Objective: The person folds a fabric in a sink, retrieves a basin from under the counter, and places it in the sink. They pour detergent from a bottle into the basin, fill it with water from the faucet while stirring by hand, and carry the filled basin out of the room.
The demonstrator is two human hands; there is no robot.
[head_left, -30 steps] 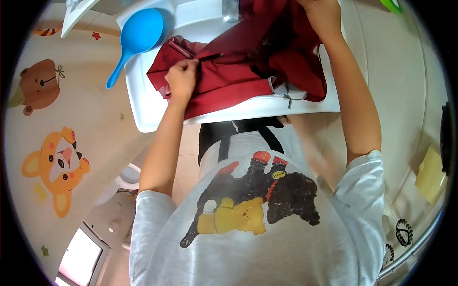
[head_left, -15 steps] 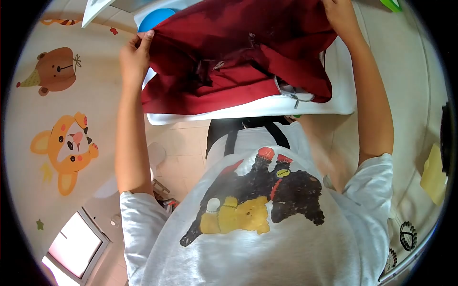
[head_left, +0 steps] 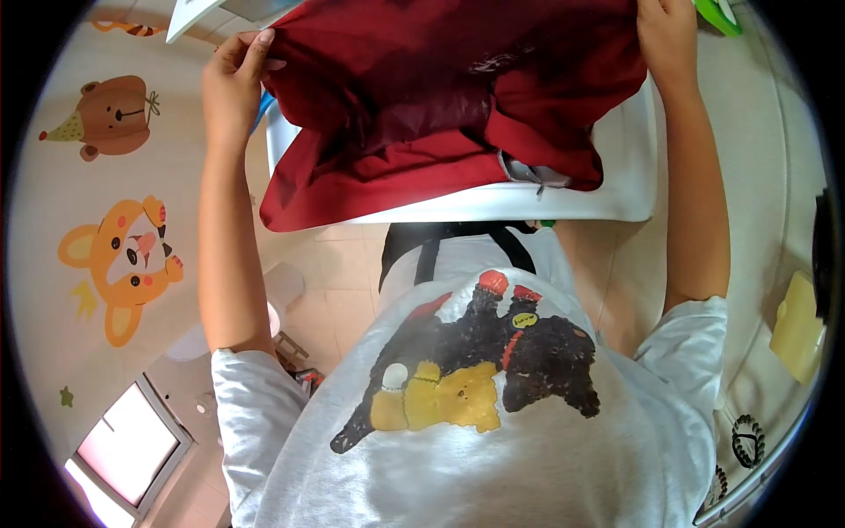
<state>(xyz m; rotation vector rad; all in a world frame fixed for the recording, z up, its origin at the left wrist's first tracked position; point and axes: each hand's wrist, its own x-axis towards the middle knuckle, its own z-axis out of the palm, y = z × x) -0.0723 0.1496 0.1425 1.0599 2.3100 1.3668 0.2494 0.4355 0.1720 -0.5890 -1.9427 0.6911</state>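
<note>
A dark red cloth (head_left: 414, 167) is stretched between my two hands over a white sink (head_left: 629, 167). Darker, wet-looking patches cover its middle, with a whitish smear of suds near the centre. At the lower right a grey piece (head_left: 539, 171) with a small dangling tie or pull shows in its folds. My left hand (head_left: 233, 88) pinches the upper left edge between thumb and fingers. My right hand (head_left: 667, 44) is closed at the upper right edge, its fingertips partly hidden. The cloth's lower left corner hangs over the sink's front rim.
A sliver of a blue object (head_left: 265, 106) shows behind my left wrist. A green item (head_left: 720, 16) is at the top right. On the counter (head_left: 748, 176) lie a yellow block (head_left: 799, 327) and a beaded bracelet (head_left: 749, 441). Animal stickers decorate the left wall (head_left: 44, 246).
My hands have moved a little apart, the left one up and leftward, pulling the cloth wider. The cloth's lower left corner sits lower, and the blue object is now mostly covered.
</note>
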